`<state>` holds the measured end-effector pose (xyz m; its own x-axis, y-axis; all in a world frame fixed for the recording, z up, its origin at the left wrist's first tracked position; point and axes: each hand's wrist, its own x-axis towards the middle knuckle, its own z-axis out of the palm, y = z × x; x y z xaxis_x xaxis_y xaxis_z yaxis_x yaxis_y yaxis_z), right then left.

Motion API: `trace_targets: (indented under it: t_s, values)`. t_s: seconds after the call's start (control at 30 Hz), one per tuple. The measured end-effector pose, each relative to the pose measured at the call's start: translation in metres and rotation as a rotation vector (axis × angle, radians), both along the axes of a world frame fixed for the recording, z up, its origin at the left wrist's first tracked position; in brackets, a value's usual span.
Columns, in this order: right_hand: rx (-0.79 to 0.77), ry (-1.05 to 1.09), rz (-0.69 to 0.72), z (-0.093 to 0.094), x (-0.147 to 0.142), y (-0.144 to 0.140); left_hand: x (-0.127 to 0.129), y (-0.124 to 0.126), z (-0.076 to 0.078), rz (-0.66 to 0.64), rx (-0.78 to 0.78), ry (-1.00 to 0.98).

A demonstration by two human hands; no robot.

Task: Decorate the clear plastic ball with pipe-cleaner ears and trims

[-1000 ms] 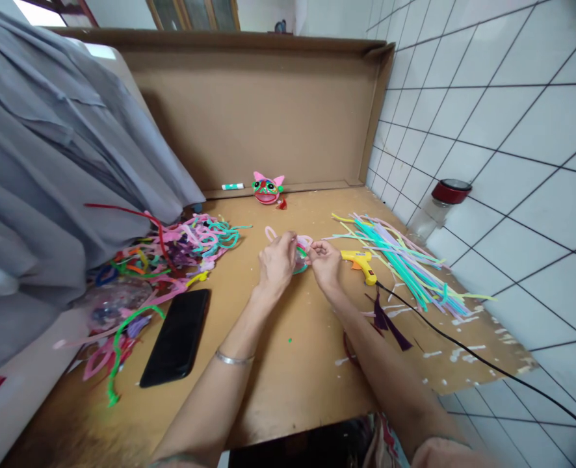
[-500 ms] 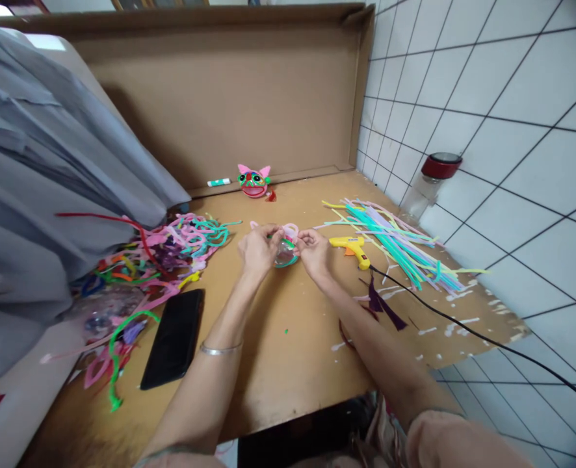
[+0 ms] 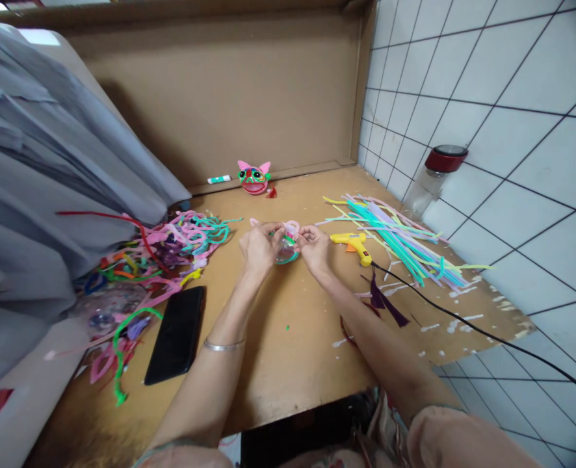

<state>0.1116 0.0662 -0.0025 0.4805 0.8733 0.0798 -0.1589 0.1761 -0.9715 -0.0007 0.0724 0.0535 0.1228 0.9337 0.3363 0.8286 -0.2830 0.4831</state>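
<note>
My left hand (image 3: 262, 248) and my right hand (image 3: 313, 247) meet over the middle of the table, each with fingers pinched on a small craft piece. This piece is a clear plastic ball (image 3: 286, 252) trimmed with green and teal pipe cleaner, with pink pipe cleaner loops at its top. My fingers hide much of its upper part. Just right of my right hand lies a yellow glue gun (image 3: 355, 246) on its side. Farther back stands a finished-looking pink animal head (image 3: 253, 179) with ears, eyes and a red tassel.
Pipe cleaners (image 3: 400, 237) lie bundled at right; a tangled heap (image 3: 181, 240) fills the left. A black phone (image 3: 175, 335) lies near my left forearm. A purple tassel (image 3: 385, 302), the glue gun's cord (image 3: 444, 312), a glue stick (image 3: 219, 179) and a red-lidded jar (image 3: 434, 175) are around.
The view has shifted slightly. Both hands stay at the craft piece, with only small finger movements; nothing else on the table has visibly moved.
</note>
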Motion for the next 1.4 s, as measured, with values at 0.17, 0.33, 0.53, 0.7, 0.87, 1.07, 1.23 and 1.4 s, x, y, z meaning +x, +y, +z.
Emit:
trace_targets:
  t_s: [0.17,0.33,0.53,0.7,0.87,1.07,1.23,1.4]
  values:
    - [-0.004,-0.014,0.051,0.0,0.003,-0.001,-0.002,0.003,-0.005,-0.041,0.042,0.031]
    - [0.007,-0.007,0.027,-0.001,0.005,-0.002,-0.004,0.005,-0.009,-0.084,0.072,0.052]
    - [0.02,0.004,0.02,-0.001,0.004,-0.003,-0.003,0.0,-0.008,-0.122,0.098,0.036]
    - [0.044,0.0,0.0,-0.001,0.005,-0.004,0.0,-0.006,-0.006,-0.114,0.094,0.057]
    - [0.069,-0.05,-0.007,-0.003,0.004,-0.004,0.002,-0.01,-0.007,-0.117,0.111,0.071]
    - [0.099,-0.11,-0.01,-0.008,0.008,-0.005,0.007,-0.014,-0.02,-0.092,0.181,0.053]
    - [0.106,-0.118,-0.02,-0.008,0.01,-0.006,0.007,-0.015,-0.02,-0.089,0.156,0.021]
    - [0.059,-0.065,0.004,-0.003,0.009,-0.008,0.002,-0.012,-0.015,-0.127,0.128,0.007]
